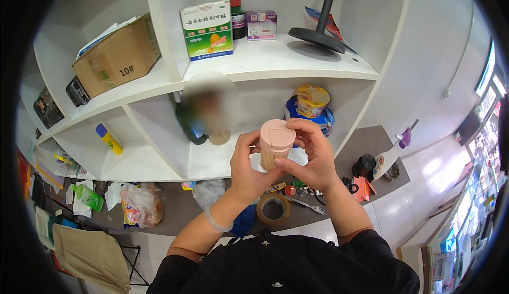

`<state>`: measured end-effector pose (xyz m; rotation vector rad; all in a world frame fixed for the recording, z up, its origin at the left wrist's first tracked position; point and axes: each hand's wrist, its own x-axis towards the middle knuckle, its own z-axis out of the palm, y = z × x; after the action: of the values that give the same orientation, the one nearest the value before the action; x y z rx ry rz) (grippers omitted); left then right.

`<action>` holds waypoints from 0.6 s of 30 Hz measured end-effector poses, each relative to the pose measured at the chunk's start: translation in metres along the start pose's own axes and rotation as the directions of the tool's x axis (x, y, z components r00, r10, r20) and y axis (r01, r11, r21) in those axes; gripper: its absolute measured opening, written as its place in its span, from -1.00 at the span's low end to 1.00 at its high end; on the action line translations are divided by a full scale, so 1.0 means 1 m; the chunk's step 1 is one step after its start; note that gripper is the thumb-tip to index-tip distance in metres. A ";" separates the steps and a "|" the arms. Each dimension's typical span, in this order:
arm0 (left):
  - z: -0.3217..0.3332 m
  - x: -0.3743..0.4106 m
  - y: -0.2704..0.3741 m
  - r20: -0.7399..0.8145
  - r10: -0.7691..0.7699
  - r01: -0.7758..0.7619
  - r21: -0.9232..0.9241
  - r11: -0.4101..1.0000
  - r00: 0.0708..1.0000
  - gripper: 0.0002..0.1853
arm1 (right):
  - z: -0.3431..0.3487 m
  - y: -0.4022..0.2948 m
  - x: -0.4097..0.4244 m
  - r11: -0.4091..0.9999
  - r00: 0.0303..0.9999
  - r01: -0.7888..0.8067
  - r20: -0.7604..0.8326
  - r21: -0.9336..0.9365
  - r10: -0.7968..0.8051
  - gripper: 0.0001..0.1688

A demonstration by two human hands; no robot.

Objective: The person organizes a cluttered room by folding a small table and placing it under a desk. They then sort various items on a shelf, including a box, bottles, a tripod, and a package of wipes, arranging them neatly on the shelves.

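Note:
A clear toothpick container with a pink lid (277,137) is held upright between both my hands, in front of the lower shelf. My left hand (248,166) grips its left side, a bangle on the wrist. With thumb low on the body and index finger at the lid's edge, my right hand (312,151) holds the other side. The lid looks closed, and pale sticks show through the body. Below my hands, on the brown desk, lie a roll of brown tape (273,209), a metal fork (305,205) and a round red item (290,191).
A yellow tub (313,100) and a dark green bottle (190,123) stand on the lower shelf. Above are a green-and-white box (207,31) and a black stand (317,39). On the desk are a white spray bottle (386,162) and plastic bags (144,205).

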<state>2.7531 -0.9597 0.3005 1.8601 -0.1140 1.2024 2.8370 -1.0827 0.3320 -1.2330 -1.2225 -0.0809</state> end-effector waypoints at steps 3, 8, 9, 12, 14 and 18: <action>-0.008 0.001 -0.001 -0.026 0.034 -0.033 0.027 0.999 0.999 -0.32 | 0.010 -0.006 0.005 0.999 1.000 0.023 0.000 -0.033 -0.023 -0.33; -0.012 -0.013 -0.014 0.043 -0.008 0.003 0.108 0.994 0.999 -0.31 | 0.017 0.010 -0.008 0.999 0.999 -0.045 -0.023 -0.005 0.045 -0.35; -0.013 -0.012 -0.012 0.066 -0.030 0.022 0.119 0.993 0.997 -0.31 | 0.015 0.014 -0.009 0.998 0.997 -0.068 -0.024 0.008 0.068 -0.35; -0.020 -0.012 -0.011 0.136 -0.078 0.062 0.119 0.991 0.988 -0.30 | 0.014 0.015 -0.014 0.995 0.995 -0.100 -0.029 0.018 0.101 -0.36; -0.019 -0.008 -0.008 0.140 -0.047 0.038 0.068 0.997 0.989 -0.29 | 0.010 0.011 -0.011 0.998 0.997 -0.069 -0.019 -0.014 0.069 -0.34; -0.010 0.009 0.006 0.158 0.073 -0.077 0.022 0.997 0.985 -0.28 | -0.011 -0.005 -0.001 0.983 0.999 -0.027 -0.048 -0.182 0.019 -0.26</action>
<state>2.7474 -0.9528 0.3122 1.9899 -0.2575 1.1117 2.8404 -1.0936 0.3363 -1.3969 -1.1806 -0.2074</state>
